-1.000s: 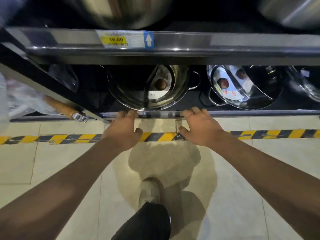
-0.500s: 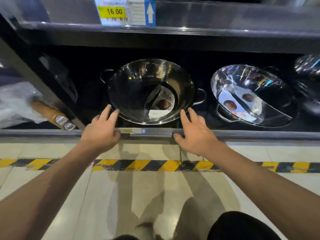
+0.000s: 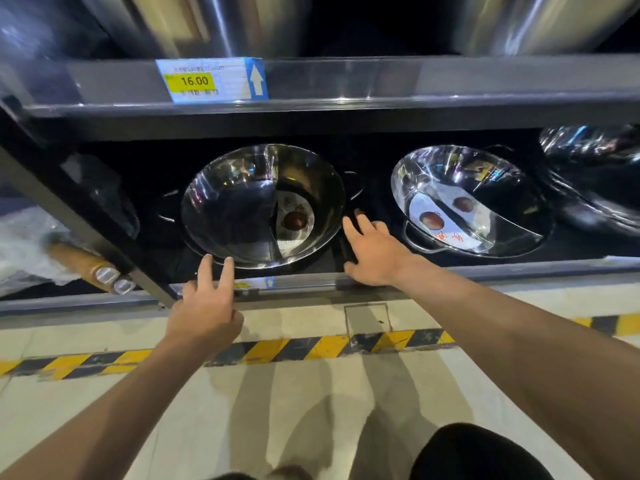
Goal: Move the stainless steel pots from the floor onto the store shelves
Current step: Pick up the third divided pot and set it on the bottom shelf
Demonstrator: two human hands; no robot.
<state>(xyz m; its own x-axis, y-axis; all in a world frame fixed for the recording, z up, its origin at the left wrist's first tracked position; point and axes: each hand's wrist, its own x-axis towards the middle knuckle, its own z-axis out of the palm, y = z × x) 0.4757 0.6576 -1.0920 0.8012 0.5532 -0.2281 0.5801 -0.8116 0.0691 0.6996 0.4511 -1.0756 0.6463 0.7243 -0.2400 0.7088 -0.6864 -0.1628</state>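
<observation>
A divided stainless steel pot (image 3: 242, 209) with two side handles and a paper label inside sits on the bottom shelf (image 3: 311, 284). My left hand (image 3: 206, 306) is open, two fingertips touching the pot's front rim. Open as well, my right hand (image 3: 375, 249) reaches onto the shelf just right of the pot, fingers near its right handle; whether they touch it I cannot tell. A second divided pot (image 3: 474, 202), wrapped in clear plastic, stands to the right.
The upper shelf edge (image 3: 415, 84) carries a 16.00 price tag (image 3: 211, 79), with large steel pots (image 3: 221, 22) above it. More wrapped cookware (image 3: 595, 174) sits far right. A wooden handle (image 3: 86, 268) in plastic pokes out at left. Yellow-black tape (image 3: 311, 348) crosses the tiled floor.
Both hands have left the shelf's front rail and reached forward: the left to the pot's front rim, the right onto the shelf beside its right handle. The view has tilted up slightly.
</observation>
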